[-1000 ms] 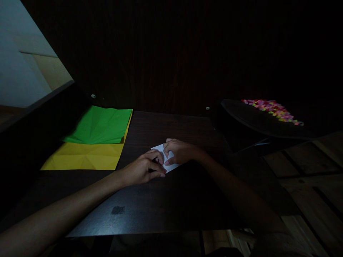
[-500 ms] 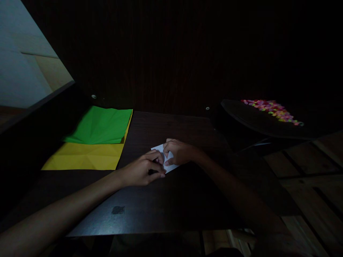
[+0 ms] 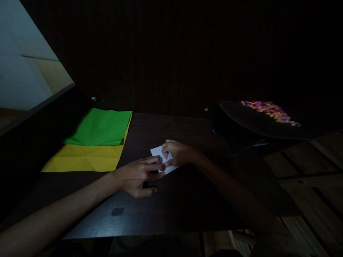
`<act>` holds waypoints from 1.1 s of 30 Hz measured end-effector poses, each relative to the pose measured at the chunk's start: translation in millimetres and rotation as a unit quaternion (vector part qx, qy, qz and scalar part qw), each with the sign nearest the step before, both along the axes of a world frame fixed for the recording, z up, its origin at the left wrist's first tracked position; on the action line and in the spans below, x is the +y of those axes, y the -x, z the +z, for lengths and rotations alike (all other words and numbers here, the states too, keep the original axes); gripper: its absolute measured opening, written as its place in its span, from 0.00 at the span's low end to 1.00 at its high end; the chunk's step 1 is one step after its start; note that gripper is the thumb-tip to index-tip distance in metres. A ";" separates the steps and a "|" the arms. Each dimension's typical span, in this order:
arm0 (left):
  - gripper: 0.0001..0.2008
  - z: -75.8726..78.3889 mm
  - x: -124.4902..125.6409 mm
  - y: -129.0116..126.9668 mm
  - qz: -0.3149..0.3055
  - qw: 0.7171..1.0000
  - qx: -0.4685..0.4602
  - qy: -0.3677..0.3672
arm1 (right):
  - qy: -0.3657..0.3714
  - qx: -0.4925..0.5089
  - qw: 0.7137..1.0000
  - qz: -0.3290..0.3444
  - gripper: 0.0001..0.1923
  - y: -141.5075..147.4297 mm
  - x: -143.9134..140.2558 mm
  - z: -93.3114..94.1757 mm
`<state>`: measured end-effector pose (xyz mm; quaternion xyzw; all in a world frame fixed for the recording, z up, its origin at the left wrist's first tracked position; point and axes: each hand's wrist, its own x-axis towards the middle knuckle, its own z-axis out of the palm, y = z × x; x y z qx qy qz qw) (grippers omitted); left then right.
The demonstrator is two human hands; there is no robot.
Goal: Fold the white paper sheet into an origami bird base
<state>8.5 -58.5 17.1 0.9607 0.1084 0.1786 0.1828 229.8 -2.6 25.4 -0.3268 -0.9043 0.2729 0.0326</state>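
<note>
A small folded white paper point(image 3: 158, 153) lies on the dark wooden table point(image 3: 166, 203) near its middle. My right hand point(image 3: 178, 153) rests on the paper's right part, fingers curled and pressing it down. My left hand point(image 3: 138, 175) lies flatter beside it, fingers stretched out, with the fingertips touching the paper's near left edge. Much of the paper is hidden under both hands.
A green sheet point(image 3: 100, 126) lies over a yellow sheet point(image 3: 84, 159) at the table's left. A dark tray point(image 3: 254, 123) at the right holds several small colourful pieces point(image 3: 269, 110). Wooden floor planks point(image 3: 308, 167) show at the right. The scene is very dim.
My left hand has flattened and slid a little toward me and to the left, leaving more of the white paper's far corner showing. My right hand has stayed on the paper.
</note>
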 end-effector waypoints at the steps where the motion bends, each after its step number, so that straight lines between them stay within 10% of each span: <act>1: 0.23 -0.4 0.0 0.6 -0.007 1.000 0.007 -0.001 | 0.002 -0.001 1.000 0.003 0.13 0.1 0.7 -0.4; 21: 0.12 5.3 3.3 3.2 0.009 0.979 -0.129 0.158 | 0.017 -0.016 1.000 -0.001 0.12 1.3 1.9 2.1; 33: 0.19 -5.5 0.0 -0.6 0.046 0.998 0.001 -0.034 | 0.018 -0.001 1.000 -0.005 0.12 -2.0 4.4 -4.2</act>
